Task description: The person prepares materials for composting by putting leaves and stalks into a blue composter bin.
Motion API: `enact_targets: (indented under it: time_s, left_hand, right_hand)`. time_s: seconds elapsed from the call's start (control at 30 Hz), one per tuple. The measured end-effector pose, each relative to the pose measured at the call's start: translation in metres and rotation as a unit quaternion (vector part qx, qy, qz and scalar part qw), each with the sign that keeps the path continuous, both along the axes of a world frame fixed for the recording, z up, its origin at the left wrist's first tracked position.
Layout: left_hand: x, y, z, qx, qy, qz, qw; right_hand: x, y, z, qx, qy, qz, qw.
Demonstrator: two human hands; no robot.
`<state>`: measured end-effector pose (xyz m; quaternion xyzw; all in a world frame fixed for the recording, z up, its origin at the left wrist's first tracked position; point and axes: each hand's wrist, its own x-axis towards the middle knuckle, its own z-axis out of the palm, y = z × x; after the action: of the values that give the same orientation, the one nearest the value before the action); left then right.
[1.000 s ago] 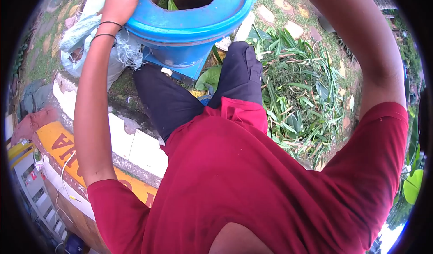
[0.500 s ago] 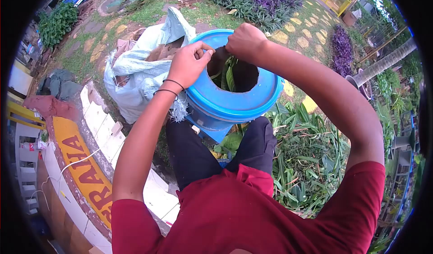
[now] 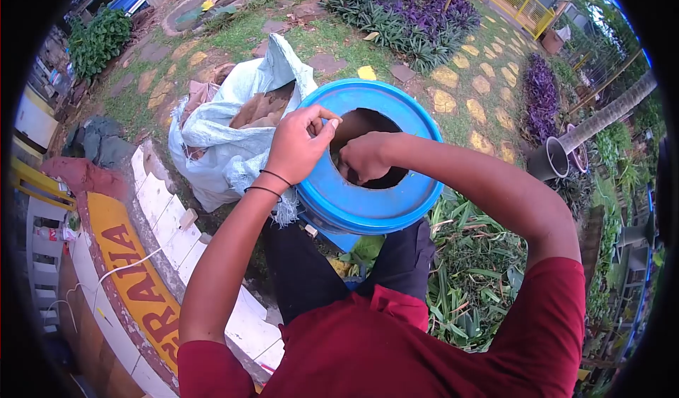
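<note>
Right hand [image 3: 366, 157] dips, curled, into the blue bucket [image 3: 378, 211] just right of the sack [image 3: 228, 152]; left hand [image 3: 298, 143] bends over the lid [image 3: 421, 138]; I cannot tell whether either grip grasps anything

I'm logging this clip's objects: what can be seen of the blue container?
The blue container is round, looks like plastic and appears upright, just beyond the dark trouser legs, with a white sack beside it on the left. Its broad top has a raised outer rim and a large, roughly round opening. The right hand reaches into that opening; the left hand lies over the top's left side, though contact is unclear. Shadow hides its contents.
</note>
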<state>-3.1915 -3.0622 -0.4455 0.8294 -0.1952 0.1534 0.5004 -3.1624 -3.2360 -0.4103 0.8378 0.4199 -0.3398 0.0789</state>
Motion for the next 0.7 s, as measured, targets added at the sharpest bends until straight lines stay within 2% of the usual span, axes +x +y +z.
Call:
enact_targets:
  time_s: [0.03,0.07,0.1,0.13,0.17,0.2,0.3,0.33,0.4,0.43,0.53,0.67,0.7]
  left_hand:
    - [0.0,0.0,0.002,0.007,0.003,0.005,1.0]
    - [-0.001,-0.001,0.003,0.01,0.006,0.004,1.0]
    - [-0.002,-0.002,0.005,0.002,-0.016,0.01,1.0]
    - [-0.002,-0.004,0.006,-0.008,-0.04,0.014,0.999]
    - [-0.001,-0.005,0.005,-0.007,-0.038,0.011,0.999]
    - [-0.001,-0.004,0.004,-0.015,-0.026,0.012,0.999]
    - [-0.001,-0.004,0.004,-0.032,-0.006,0.013,0.999]
    - [-0.001,-0.004,0.005,-0.039,0.001,0.013,0.999]
    - [-0.001,-0.002,0.008,-0.031,0.016,0.008,0.999]
    - [-0.001,-0.001,0.007,-0.021,0.027,0.002,0.999]
    - [0.003,0.0,0.002,-0.02,0.018,0.001,1.0]
    - [0.003,0.001,0.004,-0.026,0.022,0.002,0.999]
    - [0.003,0.001,0.003,-0.023,0.019,0.004,1.0]
  right_hand:
    - [0.0,-0.002,0.006,-0.008,-0.1,-0.017,0.995]
    - [0.006,-0.005,0.002,-0.005,-0.097,-0.019,0.995]
    - [0.013,-0.008,-0.002,-0.073,-0.22,0.042,0.972]
    - [0.018,-0.011,-0.005,-0.141,-0.338,0.099,0.925]
    - [0.017,-0.011,-0.011,-0.214,-0.346,0.126,0.905]
    - [0.014,-0.012,-0.017,-0.214,-0.344,0.123,0.906]
    - [0.021,-0.018,-0.045,-0.247,-0.197,0.08,0.945]
    - [0.022,-0.016,-0.038,-0.248,-0.195,0.08,0.946]
    - [0.021,-0.008,-0.019,-0.235,-0.07,0.048,0.968]
    - [0.023,-0.009,-0.023,-0.235,-0.066,0.051,0.968]
    - [0.025,-0.016,-0.028,-0.14,-0.195,0.068,0.968]
    - [0.021,-0.014,-0.015,-0.145,-0.182,0.067,0.97]
    - [0.02,-0.012,-0.01,-0.196,-0.159,0.072,0.965]
